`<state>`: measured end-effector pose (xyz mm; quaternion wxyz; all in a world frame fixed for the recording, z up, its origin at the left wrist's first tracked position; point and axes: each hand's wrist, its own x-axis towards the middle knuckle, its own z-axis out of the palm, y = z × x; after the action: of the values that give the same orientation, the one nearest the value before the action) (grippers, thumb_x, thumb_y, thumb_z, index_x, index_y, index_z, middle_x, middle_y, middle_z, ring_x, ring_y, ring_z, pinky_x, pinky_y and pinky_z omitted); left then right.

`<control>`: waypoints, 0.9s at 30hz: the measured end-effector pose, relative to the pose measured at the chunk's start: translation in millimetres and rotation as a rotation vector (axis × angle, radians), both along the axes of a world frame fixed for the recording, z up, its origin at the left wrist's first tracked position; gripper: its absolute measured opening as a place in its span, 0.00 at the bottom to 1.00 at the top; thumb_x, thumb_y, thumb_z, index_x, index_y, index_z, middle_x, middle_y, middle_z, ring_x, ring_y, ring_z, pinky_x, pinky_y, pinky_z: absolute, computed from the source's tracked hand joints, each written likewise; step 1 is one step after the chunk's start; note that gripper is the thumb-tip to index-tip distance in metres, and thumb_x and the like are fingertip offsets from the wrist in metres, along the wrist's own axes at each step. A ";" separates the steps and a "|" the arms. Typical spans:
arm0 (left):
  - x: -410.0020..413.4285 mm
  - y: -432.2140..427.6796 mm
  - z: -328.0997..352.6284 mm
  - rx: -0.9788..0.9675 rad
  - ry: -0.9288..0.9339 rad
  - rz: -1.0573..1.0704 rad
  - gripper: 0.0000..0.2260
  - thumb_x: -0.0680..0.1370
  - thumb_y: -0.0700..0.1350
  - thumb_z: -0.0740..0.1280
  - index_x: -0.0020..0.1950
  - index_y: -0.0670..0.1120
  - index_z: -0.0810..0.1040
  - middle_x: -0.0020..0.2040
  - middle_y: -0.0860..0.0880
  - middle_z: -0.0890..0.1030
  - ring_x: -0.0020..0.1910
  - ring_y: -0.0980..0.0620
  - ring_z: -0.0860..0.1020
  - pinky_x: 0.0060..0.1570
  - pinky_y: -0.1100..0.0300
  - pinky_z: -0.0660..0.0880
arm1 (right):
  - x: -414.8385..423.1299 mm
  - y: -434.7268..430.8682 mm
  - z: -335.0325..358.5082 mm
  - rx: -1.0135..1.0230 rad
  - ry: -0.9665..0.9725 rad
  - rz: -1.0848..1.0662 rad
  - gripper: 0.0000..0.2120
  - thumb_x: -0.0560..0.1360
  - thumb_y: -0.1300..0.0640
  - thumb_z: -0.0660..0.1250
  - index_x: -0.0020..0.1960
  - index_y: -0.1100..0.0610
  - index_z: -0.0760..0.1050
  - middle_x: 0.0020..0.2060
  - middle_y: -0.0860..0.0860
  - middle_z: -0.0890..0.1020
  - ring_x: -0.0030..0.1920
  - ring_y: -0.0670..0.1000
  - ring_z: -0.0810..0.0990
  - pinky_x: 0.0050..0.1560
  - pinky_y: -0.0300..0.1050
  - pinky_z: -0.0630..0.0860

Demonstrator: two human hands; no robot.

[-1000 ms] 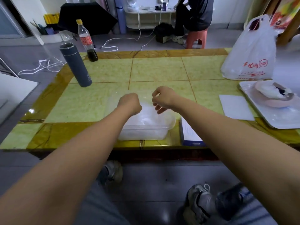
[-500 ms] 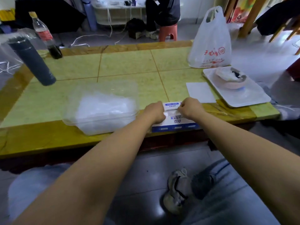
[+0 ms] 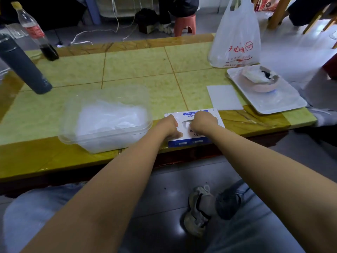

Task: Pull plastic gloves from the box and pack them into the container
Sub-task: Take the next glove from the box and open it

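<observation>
green tiled table [image 3: 136,70], seen from a seat at its near edge. box [image 3: 189,142] lies flat at the near edge, right of centre, slot facing up. clear container [image 3: 102,145] sits just left of it, lid off or out of view, with a pile of gloves [image 3: 107,117] already inside, roughly to the rim.

both hands are on the box. left hand [image 3: 168,126] is curled into a fist and rests on the box top at the left side of the slot; nothing visible in it, reads as holding the box down. right hand [image 3: 204,120] has its fingers curled down at the right side of the slot, tips hidden. a bit of pale film shows in the slot between the hands, but i cannot tell if the right hand has pinched it.

step: picking the next glove at the slot, mid-cycle, task partly done going by the pile.

next move: get a firm pinch on one layer only, pull up and out while the left hand keeps the box from lifting, then carry left over the container and press it onto the pile. film is thin and clingy, so extra gloves are likely to drag out with it.

clutter, well apart: flask [image 3: 23,64] and bottle [image 3: 36,33] far left, bag [image 3: 237,39] far right, tray [image 3: 284,101] and sheet [image 3: 224,97] right.
</observation>
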<state>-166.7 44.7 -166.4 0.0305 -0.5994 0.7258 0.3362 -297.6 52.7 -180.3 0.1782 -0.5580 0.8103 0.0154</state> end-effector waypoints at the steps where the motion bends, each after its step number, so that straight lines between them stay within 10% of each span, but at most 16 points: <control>1: 0.2 0.5 -0.3 -0.003 0.004 0.000 0.22 0.76 0.48 0.70 0.66 0.43 0.69 0.65 0.45 0.74 0.63 0.45 0.73 0.56 0.58 0.69 | -3.1 0.0 0.2 -0.032 -0.066 -0.041 0.06 0.77 0.57 0.64 0.43 0.58 0.71 0.43 0.53 0.78 0.50 0.57 0.77 0.49 0.46 0.72; 4: 1.2 2.5 -0.2 -0.013 0.010 -0.001 0.21 0.76 0.48 0.70 0.66 0.43 0.69 0.65 0.45 0.74 0.63 0.45 0.73 0.56 0.58 0.69 | -10.8 0.7 4.3 -0.184 -0.382 -0.219 0.13 0.69 0.56 0.74 0.32 0.58 0.71 0.29 0.52 0.74 0.34 0.54 0.73 0.33 0.42 0.68; 8: 0.2 3.5 1.1 -0.006 0.015 0.011 0.21 0.76 0.47 0.70 0.66 0.43 0.69 0.65 0.45 0.74 0.62 0.45 0.73 0.56 0.57 0.70 | -16.1 6.8 15.2 -0.424 -0.887 -0.362 0.03 0.71 0.59 0.74 0.41 0.59 0.82 0.39 0.51 0.84 0.41 0.46 0.79 0.46 0.43 0.75; 15: 0.2 6.0 1.8 -0.010 -0.015 0.005 0.23 0.77 0.48 0.68 0.68 0.41 0.67 0.65 0.44 0.74 0.62 0.45 0.73 0.54 0.57 0.70 | -16.2 5.2 0.8 -0.130 -0.255 -0.180 0.19 0.68 0.42 0.73 0.33 0.55 0.70 0.33 0.52 0.73 0.36 0.54 0.72 0.35 0.43 0.67; 21: -2.2 5.5 3.5 -0.001 -0.052 -0.014 0.23 0.79 0.50 0.66 0.69 0.40 0.66 0.67 0.43 0.72 0.65 0.44 0.72 0.60 0.56 0.69 | -18.0 5.0 16.1 -0.549 -0.761 -0.189 0.10 0.74 0.53 0.69 0.37 0.54 0.72 0.33 0.48 0.74 0.37 0.50 0.73 0.42 0.47 0.72; 27: -4.0 7.7 3.6 -0.004 -0.093 -0.038 0.22 0.80 0.49 0.64 0.69 0.38 0.67 0.67 0.42 0.72 0.65 0.43 0.72 0.60 0.57 0.69 | -28.9 9.4 16.2 -0.366 -0.798 -0.289 0.08 0.72 0.62 0.67 0.40 0.56 0.68 0.39 0.54 0.74 0.42 0.54 0.74 0.41 0.46 0.71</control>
<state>-170.7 52.3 -162.8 0.0695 -0.6006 0.7355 0.3060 -326.5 62.1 -164.1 0.3752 -0.4239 0.7372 -0.3689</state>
